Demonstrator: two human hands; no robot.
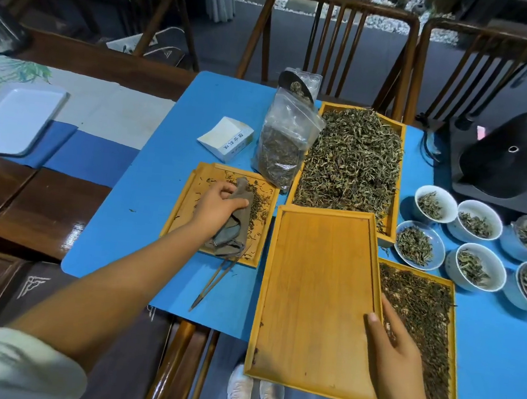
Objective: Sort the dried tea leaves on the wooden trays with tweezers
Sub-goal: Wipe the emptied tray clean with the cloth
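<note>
The left hand (220, 203) grips a grey cloth (232, 225) with curled fingers over the small tray (177, 210) at the left edge of the blue mat (162, 164), where a few tea leaves (260, 204) lie scattered. The tweezers (215, 280) lie on the mat, their upper end touching that tray's near edge. The right hand (399, 350) holds the right rim of a bare tray (314, 297), thumb inside, fingers over the edge. This tray overlaps a leaf-filled tray (447, 345) at the mat's near right corner. A large tray (356, 156) heaped with leaves sits at the far edge, white bowls (474, 264) of leaves beside it
</note>
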